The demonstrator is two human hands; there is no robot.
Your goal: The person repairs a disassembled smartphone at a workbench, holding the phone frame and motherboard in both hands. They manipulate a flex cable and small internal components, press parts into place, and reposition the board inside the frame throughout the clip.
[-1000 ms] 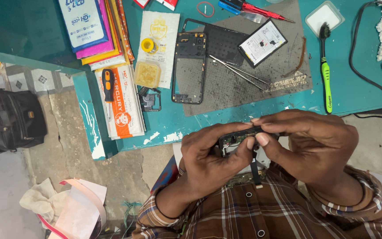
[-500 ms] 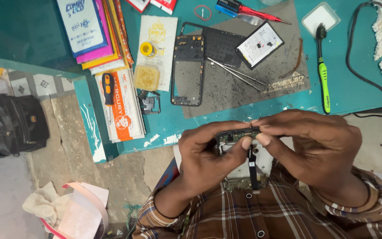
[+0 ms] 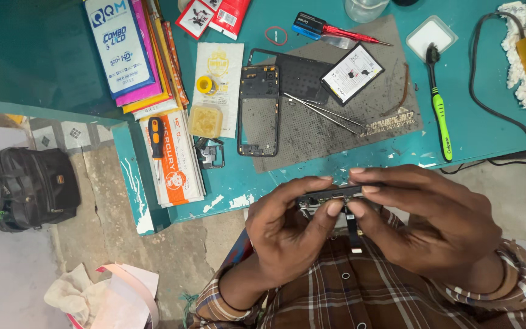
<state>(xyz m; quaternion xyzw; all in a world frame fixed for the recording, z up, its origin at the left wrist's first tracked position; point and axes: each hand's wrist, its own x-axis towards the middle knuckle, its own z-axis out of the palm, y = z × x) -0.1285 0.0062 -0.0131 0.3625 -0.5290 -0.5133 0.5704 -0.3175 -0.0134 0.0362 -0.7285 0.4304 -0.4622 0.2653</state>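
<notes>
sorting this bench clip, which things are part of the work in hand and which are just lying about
In hand: small dark phone part, pinched by left hand and right hand.

Lying about: phone frame, tweezers, red screwdriver, green toothbrush, black bag.

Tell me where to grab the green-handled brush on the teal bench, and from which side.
Grip the green-handled brush at mid-handle, coming from above with fingers on its two long sides. It lies flat and nearly straight, bristle head toward the white tray, with bare teal bench either side; the black cable is probably far enough right.
</notes>
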